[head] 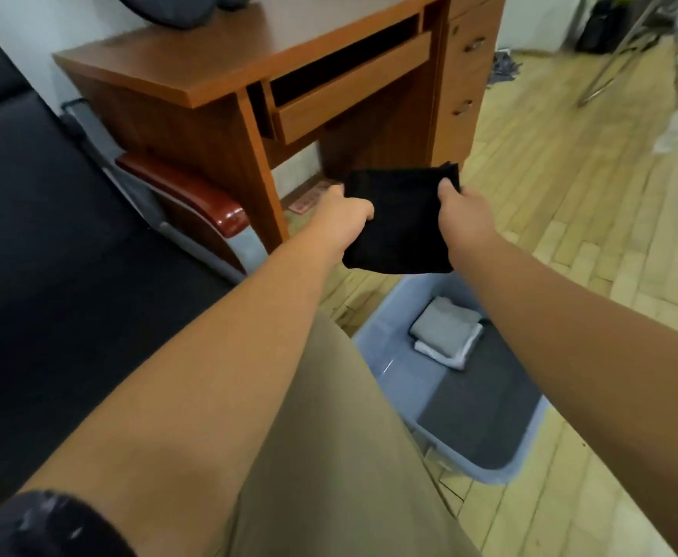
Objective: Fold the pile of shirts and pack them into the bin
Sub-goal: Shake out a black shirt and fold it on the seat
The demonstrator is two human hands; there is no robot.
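A folded black shirt [401, 223] hangs in the air between both hands, above the far end of the bin. My left hand [339, 219] grips its left edge and my right hand [464, 213] grips its right edge near the top corner. Below, a light blue plastic bin [381, 355] stands on the floor. Inside it lie a folded grey shirt [444, 327] on top of a folded white one [448, 357], near the bin's far end. The rest of the bin's dark bottom is bare.
A wooden desk [249, 62] with a pull-out tray stands straight ahead. To the left is a black sofa [48, 243] with a red-brown armrest [193, 195]. My leg in khaki trousers [329, 456] is in the foreground. Wooden floor [590, 174] stretches to the right.
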